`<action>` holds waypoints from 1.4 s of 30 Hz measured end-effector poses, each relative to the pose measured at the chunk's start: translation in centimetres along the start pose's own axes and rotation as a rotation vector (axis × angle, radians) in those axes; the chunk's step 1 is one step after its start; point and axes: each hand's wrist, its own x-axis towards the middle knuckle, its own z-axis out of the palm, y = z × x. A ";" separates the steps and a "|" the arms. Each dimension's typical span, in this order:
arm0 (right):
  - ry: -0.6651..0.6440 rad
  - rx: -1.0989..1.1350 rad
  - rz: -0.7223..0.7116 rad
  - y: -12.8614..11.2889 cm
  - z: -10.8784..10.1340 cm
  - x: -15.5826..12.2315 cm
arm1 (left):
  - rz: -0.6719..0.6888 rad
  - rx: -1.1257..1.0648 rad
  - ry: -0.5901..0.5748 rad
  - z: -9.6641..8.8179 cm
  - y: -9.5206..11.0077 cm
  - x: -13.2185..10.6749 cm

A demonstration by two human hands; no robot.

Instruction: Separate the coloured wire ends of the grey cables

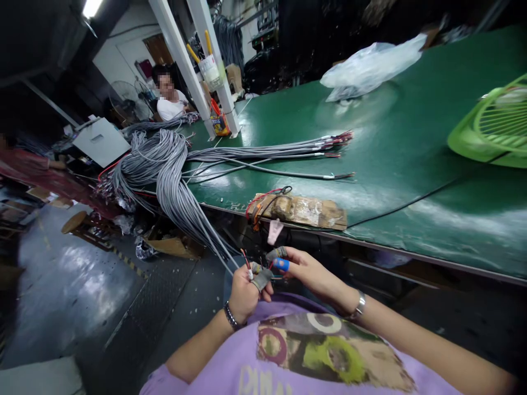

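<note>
Over my lap, my left hand (246, 291) is closed around the end of a grey cable (224, 250), whose thin coloured wires (244, 256) stick out above the fist. Worn grey tape or finger covers wrap its thumb and a finger. Just to the right, my right hand (302, 267) has thumb and fingers drawn together at the fine wires from that cable end. A blue wrap (281, 264) is on one of its fingers and a grey cover on another. The exact contact between fingertips and wires is too small to make out.
A thick bundle of grey cables (173, 164) hangs over the green table's (395, 181) edge. Ahead lies a wooden board (317, 213) with cords. A plastic bag (370, 68) and a green fan (489, 126) stand farther off. Another person (171, 104) sits behind the table.
</note>
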 end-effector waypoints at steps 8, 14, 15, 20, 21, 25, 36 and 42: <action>0.014 -0.179 -0.052 0.6 0.7 1.3 | -0.043 0.069 -0.010 0.7 0.9 0.1; 0.062 -0.036 -0.032 0.9 0.7 1.3 | -0.053 0.068 -0.009 0.9 1.1 0.4; 0.072 0.015 -0.011 0.8 0.7 1.2 | -0.047 0.058 -0.011 0.9 1.1 0.5; 0.070 0.304 0.177 0.2 0.8 0.6 | -0.008 0.043 -0.040 0.7 1.0 0.4; 0.063 0.339 0.194 0.1 0.7 0.6 | -0.004 0.040 -0.039 0.6 0.9 0.4; 0.091 0.406 0.211 0.2 -0.3 0.3 | 0.015 0.002 0.015 0.4 0.5 0.6; 0.069 0.149 0.089 0.5 0.2 0.0 | 0.043 -0.008 0.020 0.5 0.3 0.5; 0.087 0.086 0.060 0.7 0.1 0.1 | 0.038 -0.018 0.060 0.5 0.1 0.5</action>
